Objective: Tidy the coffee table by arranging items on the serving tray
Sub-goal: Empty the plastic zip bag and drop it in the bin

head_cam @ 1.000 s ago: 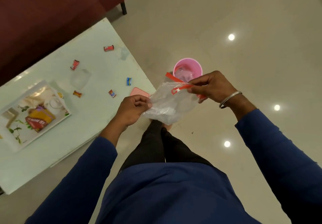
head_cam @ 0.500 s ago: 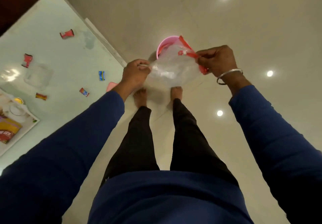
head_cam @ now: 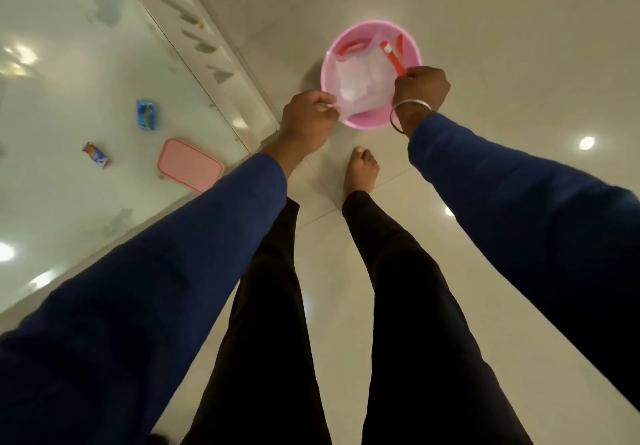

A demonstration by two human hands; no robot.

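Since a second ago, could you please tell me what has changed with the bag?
Both hands carried the clear plastic bag forward and down, from in front of the body to over the pink bucket. The left hand and right hand still pinch its opposite edges.

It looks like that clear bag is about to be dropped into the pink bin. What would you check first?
1. Clear plastic bag with red zip strip over the round pink bin: ok.
2. Left hand pinches the bag's corner: ok.
3. Right hand pinches the red strip: ok.
4. Bag empty: cannot tell.
5. Bin has room: cannot tell; something red already lies inside.
6. Glass coffee table tidied: not ok; blue sweet wrapper and pink rectangular lid remain.
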